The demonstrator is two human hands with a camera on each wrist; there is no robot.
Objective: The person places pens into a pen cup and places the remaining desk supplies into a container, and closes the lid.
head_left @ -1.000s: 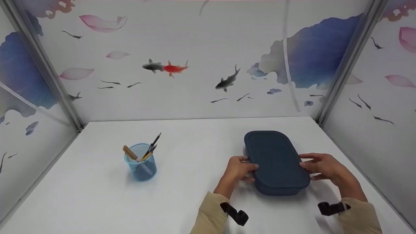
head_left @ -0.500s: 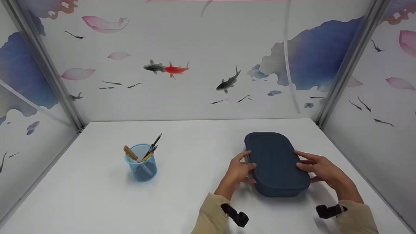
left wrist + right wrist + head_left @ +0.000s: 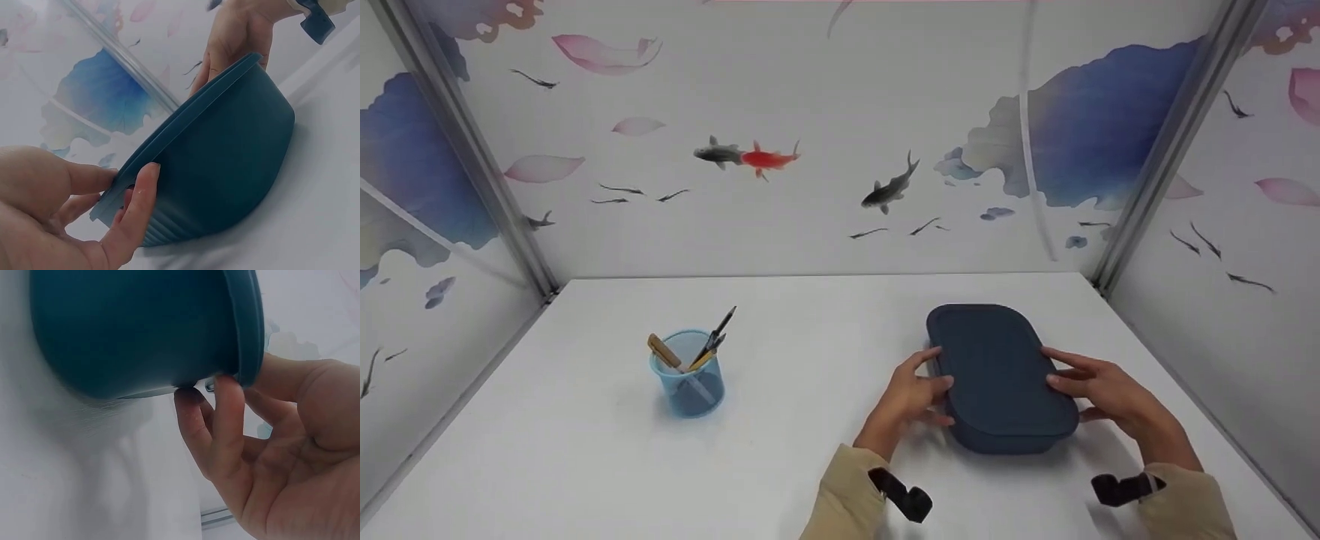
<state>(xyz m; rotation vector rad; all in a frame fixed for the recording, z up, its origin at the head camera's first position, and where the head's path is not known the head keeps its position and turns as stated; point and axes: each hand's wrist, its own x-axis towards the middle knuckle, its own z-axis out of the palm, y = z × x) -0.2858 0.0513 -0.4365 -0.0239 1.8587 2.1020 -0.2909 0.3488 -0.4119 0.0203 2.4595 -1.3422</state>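
A dark blue rectangular box (image 3: 997, 439) with rounded corners sits on the table, its flat lid (image 3: 997, 367) in place on top. At its left long side, my left hand (image 3: 911, 394) grips the lid's rim, thumb at the top edge and other fingers spread along the side. The left wrist view shows those fingers (image 3: 143, 194) against the wall just under the rim. Opposite, my right hand (image 3: 1110, 390) grips the other long side the same way. In the right wrist view its fingertips (image 3: 228, 391) meet the box below the lid's edge.
To the left stands a translucent light blue cup (image 3: 690, 390) holding a brown-handled tool (image 3: 662, 349), a black pen-like item (image 3: 724, 322) and other slim items. White panels with painted fish and petals enclose the white table (image 3: 810, 450) at the back and both sides.
Both index fingers have shifted forward along the box's sides onto the lid's edge, and the right hand has moved slightly inward. The box stays in the same spot, its lid on.
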